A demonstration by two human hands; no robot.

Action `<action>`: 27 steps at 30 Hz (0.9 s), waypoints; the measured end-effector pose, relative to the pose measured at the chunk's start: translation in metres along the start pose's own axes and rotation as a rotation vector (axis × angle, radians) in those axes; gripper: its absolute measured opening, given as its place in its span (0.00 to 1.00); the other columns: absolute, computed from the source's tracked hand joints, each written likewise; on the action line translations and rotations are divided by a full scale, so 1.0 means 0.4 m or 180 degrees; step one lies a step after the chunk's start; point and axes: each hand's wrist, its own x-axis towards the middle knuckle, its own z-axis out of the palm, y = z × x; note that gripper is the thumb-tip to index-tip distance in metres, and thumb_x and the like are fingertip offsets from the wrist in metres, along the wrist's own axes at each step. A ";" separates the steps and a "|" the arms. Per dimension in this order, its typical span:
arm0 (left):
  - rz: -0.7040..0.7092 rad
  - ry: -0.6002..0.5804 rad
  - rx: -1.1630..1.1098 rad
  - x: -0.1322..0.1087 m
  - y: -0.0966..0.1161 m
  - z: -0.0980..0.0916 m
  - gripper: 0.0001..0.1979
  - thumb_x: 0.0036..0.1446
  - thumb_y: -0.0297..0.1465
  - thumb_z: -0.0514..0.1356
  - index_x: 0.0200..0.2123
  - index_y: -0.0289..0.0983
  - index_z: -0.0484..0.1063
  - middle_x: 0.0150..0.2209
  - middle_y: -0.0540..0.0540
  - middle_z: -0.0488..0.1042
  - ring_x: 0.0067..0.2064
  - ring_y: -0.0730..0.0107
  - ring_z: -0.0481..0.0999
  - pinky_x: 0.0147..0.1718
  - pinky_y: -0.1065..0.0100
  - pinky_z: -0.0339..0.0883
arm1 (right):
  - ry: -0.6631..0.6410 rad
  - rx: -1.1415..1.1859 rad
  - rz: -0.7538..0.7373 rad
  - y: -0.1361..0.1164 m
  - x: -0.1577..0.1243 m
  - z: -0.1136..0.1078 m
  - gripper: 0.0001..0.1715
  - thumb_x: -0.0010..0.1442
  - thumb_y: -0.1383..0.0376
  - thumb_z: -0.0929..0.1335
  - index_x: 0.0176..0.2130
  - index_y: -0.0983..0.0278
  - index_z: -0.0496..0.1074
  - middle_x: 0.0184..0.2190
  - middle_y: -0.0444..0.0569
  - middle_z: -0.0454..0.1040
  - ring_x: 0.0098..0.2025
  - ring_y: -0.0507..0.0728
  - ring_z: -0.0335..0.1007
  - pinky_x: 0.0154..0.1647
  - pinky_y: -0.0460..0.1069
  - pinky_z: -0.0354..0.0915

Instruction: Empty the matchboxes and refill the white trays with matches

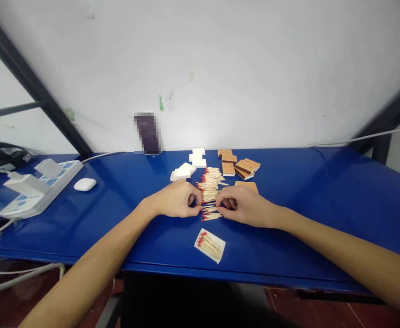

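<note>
Head view: my left hand [178,199] is at the red heads of the loose matches [212,184], my right hand [245,205] at their plain ends. Thumb and forefinger stand narrow on both; whether either grips a match, I cannot tell. The loose matches lie piled on the blue table [309,187], between and beyond my hands. Nearer me, one white tray [217,238] contains further matches [209,246]. Orange matchboxes [228,169] lie beyond, right.

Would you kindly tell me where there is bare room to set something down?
Bare blue desk lies between the white case and left hand, and right of the matchboxes. Crowded: the middle, with loose matches, white trays and right hand.
</note>
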 end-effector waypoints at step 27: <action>-0.0051 -0.0347 -0.0013 -0.004 0.023 -0.013 0.16 0.48 0.22 0.60 0.41 0.37 0.79 0.19 0.56 0.66 0.20 0.80 0.64 0.23 0.76 0.57 | -0.0425 0.0093 -0.0169 0.010 -0.007 -0.026 0.12 0.52 0.74 0.66 0.38 0.65 0.73 0.26 0.41 0.65 0.25 0.49 0.58 0.27 0.45 0.57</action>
